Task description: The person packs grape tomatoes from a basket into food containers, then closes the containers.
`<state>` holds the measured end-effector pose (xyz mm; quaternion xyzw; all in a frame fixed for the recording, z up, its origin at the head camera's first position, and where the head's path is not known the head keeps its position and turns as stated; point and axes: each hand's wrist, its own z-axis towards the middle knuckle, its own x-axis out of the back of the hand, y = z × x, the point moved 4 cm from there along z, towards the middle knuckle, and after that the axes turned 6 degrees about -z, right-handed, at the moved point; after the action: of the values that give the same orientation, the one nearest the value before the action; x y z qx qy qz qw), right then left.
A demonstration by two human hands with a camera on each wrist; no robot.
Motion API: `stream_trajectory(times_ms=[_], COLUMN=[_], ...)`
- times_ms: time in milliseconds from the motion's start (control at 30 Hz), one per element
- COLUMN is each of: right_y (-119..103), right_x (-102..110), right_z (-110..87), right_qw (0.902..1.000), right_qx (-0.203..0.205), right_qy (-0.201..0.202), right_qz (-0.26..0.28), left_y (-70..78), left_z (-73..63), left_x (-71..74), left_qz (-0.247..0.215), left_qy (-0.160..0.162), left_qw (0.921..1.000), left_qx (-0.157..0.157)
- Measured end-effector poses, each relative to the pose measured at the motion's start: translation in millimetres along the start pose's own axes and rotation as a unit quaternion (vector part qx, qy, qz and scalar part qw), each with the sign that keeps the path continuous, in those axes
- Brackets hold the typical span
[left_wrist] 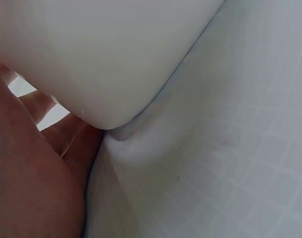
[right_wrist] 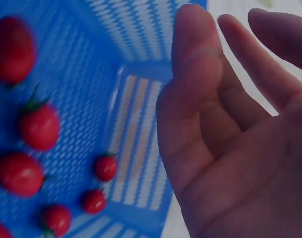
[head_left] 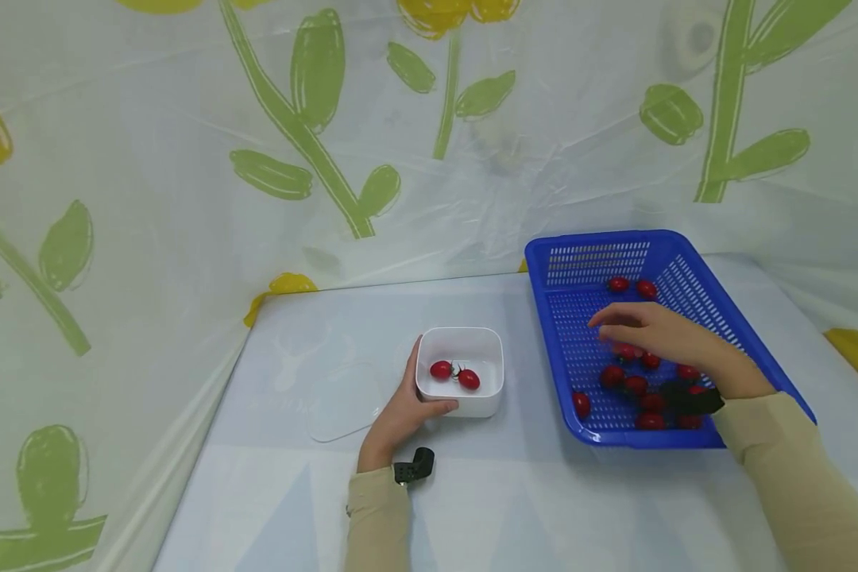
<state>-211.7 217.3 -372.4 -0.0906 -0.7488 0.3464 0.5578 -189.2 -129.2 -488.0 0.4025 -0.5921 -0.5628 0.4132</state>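
A square white container stands on the table near the middle in the head view, with two cherry tomatoes inside. My left hand holds it from the left, thumb along the near wall and fingers around the left side. The left wrist view shows the container's pale wall against those fingers. Over the blue basket hovers my right hand, fingers loosely bent, nothing visible in them. Several cherry tomatoes lie below it on the basket's floor. In the right wrist view, tomatoes with green stems are left of the hand.
A clear flat lid lies on the table left of the container. The basket's raised slatted walls surround the tomatoes on the right. A flower-printed curtain hangs behind the table.
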Motion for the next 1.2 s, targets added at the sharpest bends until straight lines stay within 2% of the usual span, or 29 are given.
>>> stream_trajectory(times_ms=[133,367,633,867,1067,1200], right_y=[18.4,43.3,63.7,71.1,79.9,86.7], right_x=[3.6,9.9,12.3,13.6,11.0,9.1], right_z=[-7.1,-14.7,-18.9,-14.2,-9.2,-4.1], right_qw=[0.9995,0.9968,0.9918,0.9879,0.9849,0.9843], right_qx=[-0.014,-0.050,-0.083,-0.085,-0.101,-0.105], right_qy=[-0.016,-0.060,-0.085,-0.089,-0.103,-0.116], right_qz=[-0.021,-0.016,-0.049,-0.094,-0.096,-0.082], left_y=[2.4,18.8,22.6,15.4,-0.4,-1.2], left_z=[-1.1,-6.4,-7.6,-3.8,2.2,2.2], left_x=[-0.8,-4.9,-3.9,-2.2,-0.2,-0.1], left_qz=[0.001,-0.015,-0.002,-0.004,0.006,0.009], left_qy=[-0.002,-0.012,-0.010,-0.004,0.000,0.002], left_qw=[1.0000,0.9995,0.9995,0.9997,1.0000,0.9999], left_qx=[0.008,0.024,0.029,0.025,-0.002,-0.005])
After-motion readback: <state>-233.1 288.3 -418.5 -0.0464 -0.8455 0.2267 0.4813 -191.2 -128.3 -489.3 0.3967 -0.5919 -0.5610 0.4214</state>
